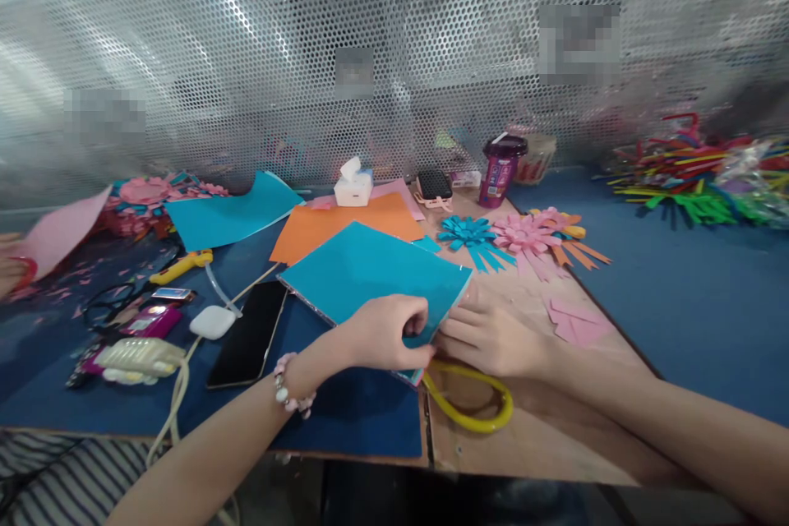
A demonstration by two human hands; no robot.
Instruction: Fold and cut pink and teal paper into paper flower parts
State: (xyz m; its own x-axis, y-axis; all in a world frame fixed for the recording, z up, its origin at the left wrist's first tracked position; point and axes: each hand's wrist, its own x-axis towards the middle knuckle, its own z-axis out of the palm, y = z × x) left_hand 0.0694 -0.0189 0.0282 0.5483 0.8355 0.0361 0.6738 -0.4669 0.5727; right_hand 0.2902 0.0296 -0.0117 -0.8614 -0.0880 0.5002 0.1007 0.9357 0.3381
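Observation:
A pack of blue craft sheets (363, 271) in a clear plastic sleeve lies slantwise before me, its near right edge between my hands. My left hand (391, 333) has its fingers curled and pinches that edge; a beaded bracelet (289, 386) circles the wrist. Beside it my right hand (486, 337) closes on the same edge near the right corner, fingers folded. Exactly what the fingertips grip is partly hidden. Under my hands a yellow loop handle (474, 423), perhaps of scissors, rests on the wooden board (542, 444).
Orange sheets (308, 230), a tissue box (353, 186) and a purple cup (500, 168) stand behind. Paper flowers (530, 232) lie to the right, a phone (250, 337) and a glue gun (182, 265) to the left. Another person's hand (12, 263) holds pink sheet at far left.

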